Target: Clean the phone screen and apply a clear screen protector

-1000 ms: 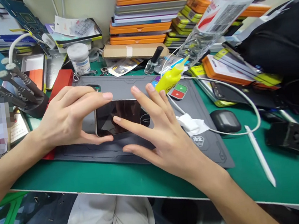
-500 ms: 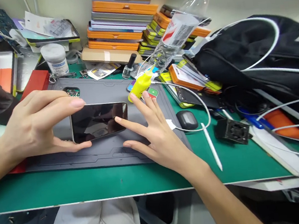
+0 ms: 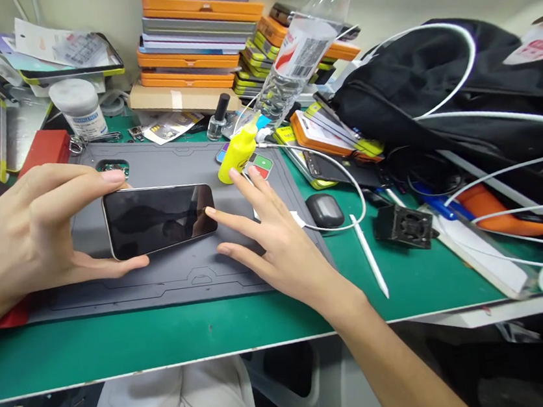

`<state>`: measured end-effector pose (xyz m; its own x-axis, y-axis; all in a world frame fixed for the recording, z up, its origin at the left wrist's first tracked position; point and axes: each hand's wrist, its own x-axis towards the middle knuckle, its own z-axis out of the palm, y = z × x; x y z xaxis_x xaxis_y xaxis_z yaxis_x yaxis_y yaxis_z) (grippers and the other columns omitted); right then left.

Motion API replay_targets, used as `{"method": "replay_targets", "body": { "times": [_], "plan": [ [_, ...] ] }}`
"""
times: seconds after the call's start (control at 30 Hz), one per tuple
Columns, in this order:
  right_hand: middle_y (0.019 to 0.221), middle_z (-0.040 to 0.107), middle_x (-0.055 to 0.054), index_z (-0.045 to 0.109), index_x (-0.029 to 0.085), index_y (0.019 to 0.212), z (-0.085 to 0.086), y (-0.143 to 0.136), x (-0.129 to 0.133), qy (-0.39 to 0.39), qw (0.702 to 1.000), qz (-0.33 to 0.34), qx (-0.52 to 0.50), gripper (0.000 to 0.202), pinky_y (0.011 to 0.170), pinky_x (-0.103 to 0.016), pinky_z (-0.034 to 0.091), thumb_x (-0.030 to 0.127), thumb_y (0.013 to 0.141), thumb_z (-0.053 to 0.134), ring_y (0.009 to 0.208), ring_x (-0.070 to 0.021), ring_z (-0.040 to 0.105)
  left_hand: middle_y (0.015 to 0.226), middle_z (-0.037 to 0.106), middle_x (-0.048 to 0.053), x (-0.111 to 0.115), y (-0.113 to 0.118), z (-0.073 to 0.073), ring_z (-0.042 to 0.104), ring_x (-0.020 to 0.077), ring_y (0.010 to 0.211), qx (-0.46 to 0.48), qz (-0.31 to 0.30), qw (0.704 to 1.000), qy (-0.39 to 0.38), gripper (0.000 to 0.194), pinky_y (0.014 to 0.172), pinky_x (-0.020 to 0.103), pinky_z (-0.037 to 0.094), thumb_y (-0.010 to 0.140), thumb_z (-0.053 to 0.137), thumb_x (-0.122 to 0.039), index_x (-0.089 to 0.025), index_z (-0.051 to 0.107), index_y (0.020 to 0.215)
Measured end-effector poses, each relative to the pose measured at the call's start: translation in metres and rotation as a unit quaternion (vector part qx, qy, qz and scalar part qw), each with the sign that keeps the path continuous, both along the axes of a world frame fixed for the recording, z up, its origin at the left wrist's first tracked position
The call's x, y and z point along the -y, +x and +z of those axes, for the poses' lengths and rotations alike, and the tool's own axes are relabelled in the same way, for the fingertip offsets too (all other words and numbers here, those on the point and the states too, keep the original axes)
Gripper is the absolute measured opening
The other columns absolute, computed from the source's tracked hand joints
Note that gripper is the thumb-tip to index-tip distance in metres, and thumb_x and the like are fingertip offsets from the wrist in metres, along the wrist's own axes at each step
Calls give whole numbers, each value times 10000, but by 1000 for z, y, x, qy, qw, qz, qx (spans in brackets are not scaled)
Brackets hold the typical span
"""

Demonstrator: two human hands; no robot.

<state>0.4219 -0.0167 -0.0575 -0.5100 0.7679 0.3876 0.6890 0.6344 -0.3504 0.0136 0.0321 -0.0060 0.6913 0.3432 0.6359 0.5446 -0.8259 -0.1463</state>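
A phone with a dark, reflective screen [image 3: 156, 220] is held sideways above the grey mat [image 3: 164, 291]. My left hand [image 3: 54, 235] grips its left end between thumb and fingers. Spread out, the fingers of my right hand [image 3: 276, 242] reach toward the phone's right end, one fingertip at the screen's edge. Just beyond that hand stands a yellow bottle [image 3: 239, 155], beside small coloured pieces [image 3: 262, 164] on the mat. Behind my left hand, a small circuit part [image 3: 113, 166] shows in a recess of the mat.
A white jar [image 3: 78, 108], a nail-polish-type bottle [image 3: 217, 118] and a clear plastic bottle [image 3: 285, 65] stand behind the mat. To the right are a black earbud case [image 3: 325, 210], a white stylus [image 3: 370, 257], a small fan [image 3: 404, 226], cables and a black bag [image 3: 433, 74].
The view has shifted, so most things sit further left in the frame. Both hands keep their places at the phone, and its screen reflection differs.
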Motion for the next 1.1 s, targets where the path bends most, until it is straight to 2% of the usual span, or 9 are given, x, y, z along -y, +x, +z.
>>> {"method": "replay_targets", "body": {
  "times": [0.23,0.43,0.6,0.67,0.73,0.83,0.97,1.03,1.1],
  "plan": [
    [2109,494,-154,831,335,1762,1,-1,0,-3,1000,-12,-16,468,1561,-828,466,417,1307,761,2012,-447,374,1598,940,130,0,-3,0,889,386,1264,12,4,1000,-25,1169,1101,591,796,1036,1100,-676,-298,527,1982],
    [2067,563,-157,868,293,1688,-5,-5,1,10,999,-25,-26,427,1530,-811,529,450,1334,688,1967,-451,479,1572,936,71,-1,-2,1,886,385,1342,6,32,996,-85,1110,1173,565,762,1115,1007,-682,-361,439,2012],
    [1691,892,-183,839,258,1684,-10,-4,2,81,988,-109,-73,439,1365,-639,702,445,1342,634,1592,-407,848,1420,922,109,-3,-1,2,849,399,1239,-83,65,983,-149,904,1106,579,771,1224,798,-730,-317,498,1970],
    [1481,946,-163,870,272,1593,-10,-4,3,126,976,-150,-97,367,1234,-597,741,386,1328,644,1382,-388,905,1388,904,118,-3,0,1,839,408,1244,-105,76,976,-176,915,1128,597,769,1233,759,-750,-305,491,1987],
    [1334,938,-142,903,286,1466,-10,-4,4,165,964,-182,-99,287,1139,-599,729,319,1304,669,1235,-384,897,1415,891,134,-3,1,-1,829,432,1310,-102,92,969,-207,969,1182,620,757,1215,761,-792,-303,482,2004],
    [1298,904,-147,922,300,1366,-10,-3,6,189,953,-222,-78,231,1103,-654,680,290,1278,708,1190,-418,861,1495,874,178,-3,4,-5,796,466,1414,-97,86,961,-245,1004,1275,658,714,1200,765,-825,-261,509,1989],
    [1261,856,-178,926,297,1352,-12,1,8,180,950,-253,-43,249,1015,-657,664,459,1287,748,1124,-450,816,1618,810,232,-1,6,-7,710,477,1537,-112,78,959,-249,816,1400,696,621,1258,693,-783,-199,690,1827],
    [1204,845,-178,923,283,1337,-13,2,9,168,951,-257,-18,336,933,-614,652,555,1294,730,1078,-449,804,1608,791,203,-1,5,-6,695,454,1518,-103,77,953,-275,729,1385,658,631,1246,730,-790,-253,765,1738],
    [1165,840,-176,918,265,1333,-15,2,9,160,952,-262,2,411,854,-570,625,606,1304,690,1044,-445,801,1598,775,169,-2,4,-6,687,431,1500,-86,76,944,-308,720,1376,630,628,1227,790,-764,-315,730,1786]
  ]
}}
